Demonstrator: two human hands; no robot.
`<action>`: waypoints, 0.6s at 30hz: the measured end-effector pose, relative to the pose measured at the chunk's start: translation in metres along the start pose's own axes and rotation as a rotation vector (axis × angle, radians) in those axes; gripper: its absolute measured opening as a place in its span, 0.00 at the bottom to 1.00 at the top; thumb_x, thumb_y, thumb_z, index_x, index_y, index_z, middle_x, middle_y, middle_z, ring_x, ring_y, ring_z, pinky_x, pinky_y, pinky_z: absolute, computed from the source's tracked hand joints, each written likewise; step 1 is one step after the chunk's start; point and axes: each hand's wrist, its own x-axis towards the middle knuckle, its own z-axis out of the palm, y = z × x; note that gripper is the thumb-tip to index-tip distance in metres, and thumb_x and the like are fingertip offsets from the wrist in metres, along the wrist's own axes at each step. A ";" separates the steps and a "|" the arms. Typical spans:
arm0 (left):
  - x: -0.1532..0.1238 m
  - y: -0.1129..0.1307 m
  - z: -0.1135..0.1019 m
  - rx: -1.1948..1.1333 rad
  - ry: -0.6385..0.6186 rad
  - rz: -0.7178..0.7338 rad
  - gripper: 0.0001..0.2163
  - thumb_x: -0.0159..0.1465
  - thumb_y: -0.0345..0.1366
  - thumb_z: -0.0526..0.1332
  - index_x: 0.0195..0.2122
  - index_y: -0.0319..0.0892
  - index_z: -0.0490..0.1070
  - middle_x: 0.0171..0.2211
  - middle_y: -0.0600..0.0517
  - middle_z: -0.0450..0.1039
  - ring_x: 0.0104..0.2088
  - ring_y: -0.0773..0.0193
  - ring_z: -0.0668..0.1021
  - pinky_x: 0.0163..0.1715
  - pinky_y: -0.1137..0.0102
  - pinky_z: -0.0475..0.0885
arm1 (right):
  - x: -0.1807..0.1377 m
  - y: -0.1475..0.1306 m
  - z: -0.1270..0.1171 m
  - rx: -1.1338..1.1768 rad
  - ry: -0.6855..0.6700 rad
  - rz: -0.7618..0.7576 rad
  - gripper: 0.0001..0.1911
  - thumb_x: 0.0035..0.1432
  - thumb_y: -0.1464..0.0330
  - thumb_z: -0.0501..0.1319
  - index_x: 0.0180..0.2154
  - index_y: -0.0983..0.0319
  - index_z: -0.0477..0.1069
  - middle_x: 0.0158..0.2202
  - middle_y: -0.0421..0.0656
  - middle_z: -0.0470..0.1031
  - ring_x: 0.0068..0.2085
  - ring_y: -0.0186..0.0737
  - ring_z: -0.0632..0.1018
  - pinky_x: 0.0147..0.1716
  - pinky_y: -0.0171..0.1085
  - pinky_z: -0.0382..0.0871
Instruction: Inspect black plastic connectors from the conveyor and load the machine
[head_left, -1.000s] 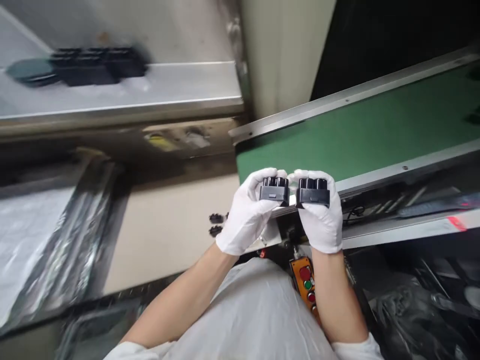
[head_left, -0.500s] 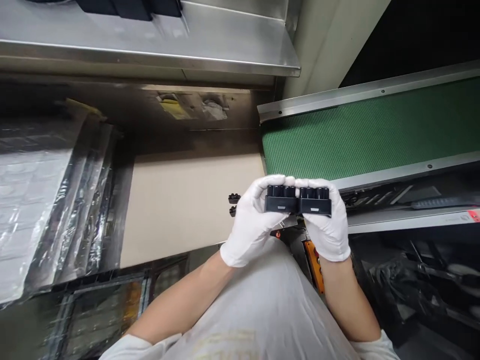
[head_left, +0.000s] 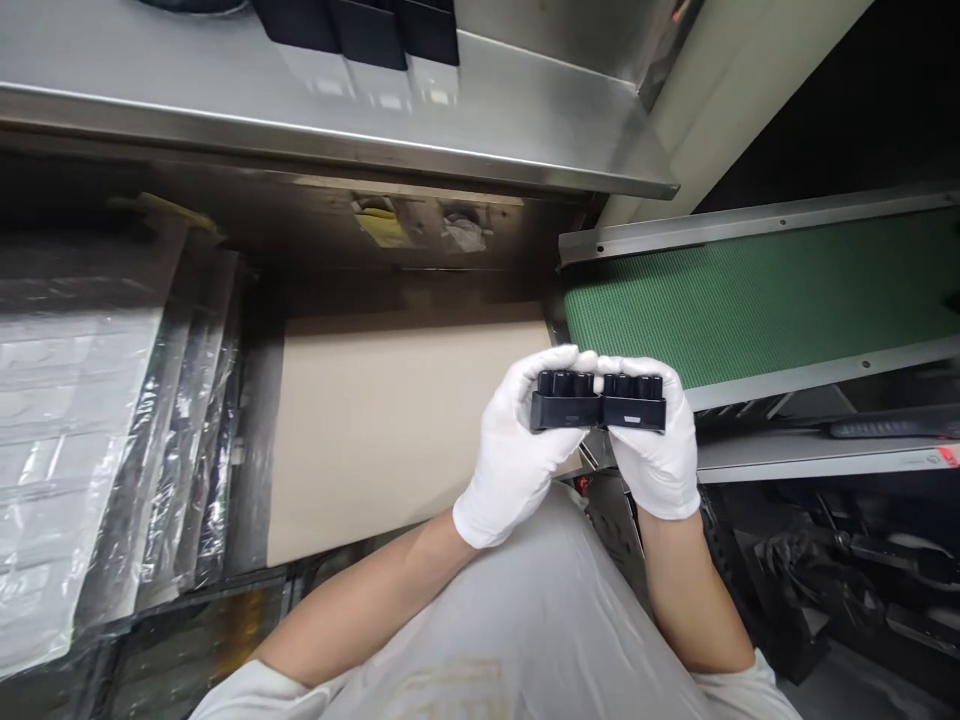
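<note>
At the far left, a stack of clear-plastic-wrapped sheets [head_left: 67,470] leans beside a plain beige cardboard panel [head_left: 397,430]. Above both, a stainless-steel worktop [head_left: 300,110] runs across the far side of the view, with a row of black blocks [head_left: 367,25] cut off by the top of the frame.

Nearer the middle, the white-gloved left hand [head_left: 517,450] holds a black plastic block [head_left: 566,405], its thumb and fingers pinching it from the near and far faces. The white-gloved right hand [head_left: 651,445] pinches a matching black plastic block [head_left: 634,405] the same way. The two grips close firmly and sit side by side, each hand nearest its own block, with the gloved fingertips [head_left: 589,360] meeting above the join.

The blocks butt end to end between the hands, forming one short bar. Its long axis runs left to right, nearly level, and crosses in front of the person's grey shirt [head_left: 510,620]. Three round black ends on each block point far, toward the worktop, while the flat faces turn toward the person.

To the right, a green conveyor belt [head_left: 750,300] runs off the frame, its near edge just beyond the right hand.
</note>
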 end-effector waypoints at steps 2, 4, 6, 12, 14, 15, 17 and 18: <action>0.001 0.004 -0.003 0.002 0.003 0.028 0.24 0.60 0.39 0.78 0.55 0.49 0.74 0.57 0.47 0.80 0.61 0.48 0.80 0.64 0.50 0.76 | 0.003 -0.003 0.004 -0.028 -0.018 -0.021 0.22 0.58 0.59 0.76 0.51 0.50 0.75 0.54 0.42 0.81 0.60 0.49 0.80 0.66 0.54 0.75; 0.001 0.006 -0.004 0.016 0.006 0.061 0.22 0.62 0.38 0.76 0.56 0.49 0.74 0.56 0.47 0.80 0.61 0.49 0.80 0.63 0.52 0.77 | 0.004 -0.008 0.008 -0.073 -0.027 -0.046 0.21 0.59 0.61 0.75 0.52 0.50 0.75 0.54 0.41 0.81 0.61 0.49 0.80 0.66 0.54 0.74; 0.002 0.006 -0.004 0.061 0.025 0.108 0.21 0.65 0.35 0.73 0.58 0.49 0.73 0.56 0.47 0.81 0.61 0.50 0.80 0.64 0.54 0.77 | 0.005 -0.014 0.014 -0.170 -0.012 -0.064 0.21 0.58 0.66 0.74 0.53 0.50 0.75 0.55 0.41 0.81 0.61 0.49 0.80 0.67 0.54 0.74; 0.006 -0.003 -0.004 0.281 0.080 0.255 0.24 0.63 0.26 0.64 0.61 0.46 0.74 0.63 0.48 0.77 0.66 0.49 0.76 0.71 0.54 0.68 | 0.005 -0.021 0.038 -0.604 -0.003 -0.153 0.33 0.58 0.76 0.62 0.64 0.51 0.71 0.62 0.42 0.78 0.64 0.53 0.78 0.71 0.55 0.68; 0.007 -0.005 -0.007 0.300 0.087 0.244 0.27 0.62 0.24 0.62 0.63 0.46 0.73 0.62 0.49 0.77 0.66 0.50 0.76 0.71 0.54 0.67 | 0.006 -0.019 0.042 -0.683 -0.072 -0.162 0.39 0.58 0.76 0.59 0.69 0.52 0.65 0.64 0.44 0.77 0.65 0.54 0.77 0.69 0.56 0.70; 0.008 -0.006 -0.010 0.298 0.086 0.232 0.29 0.61 0.23 0.61 0.64 0.46 0.73 0.62 0.49 0.77 0.65 0.50 0.76 0.71 0.55 0.68 | 0.006 -0.017 0.043 -0.707 -0.104 -0.159 0.40 0.58 0.76 0.58 0.71 0.52 0.62 0.65 0.44 0.76 0.65 0.55 0.77 0.68 0.56 0.71; 0.008 -0.005 -0.017 0.293 0.066 0.216 0.31 0.59 0.23 0.59 0.65 0.45 0.71 0.61 0.49 0.77 0.65 0.52 0.77 0.71 0.56 0.68 | 0.006 -0.014 0.043 -0.728 -0.156 -0.160 0.42 0.60 0.75 0.56 0.74 0.53 0.56 0.66 0.45 0.76 0.65 0.55 0.77 0.67 0.55 0.72; 0.007 -0.004 -0.021 0.288 0.052 0.206 0.33 0.58 0.23 0.59 0.66 0.45 0.71 0.62 0.48 0.77 0.65 0.52 0.76 0.71 0.56 0.68 | 0.006 -0.011 0.043 -0.724 -0.178 -0.168 0.42 0.62 0.75 0.56 0.75 0.53 0.54 0.66 0.46 0.75 0.65 0.54 0.77 0.67 0.55 0.72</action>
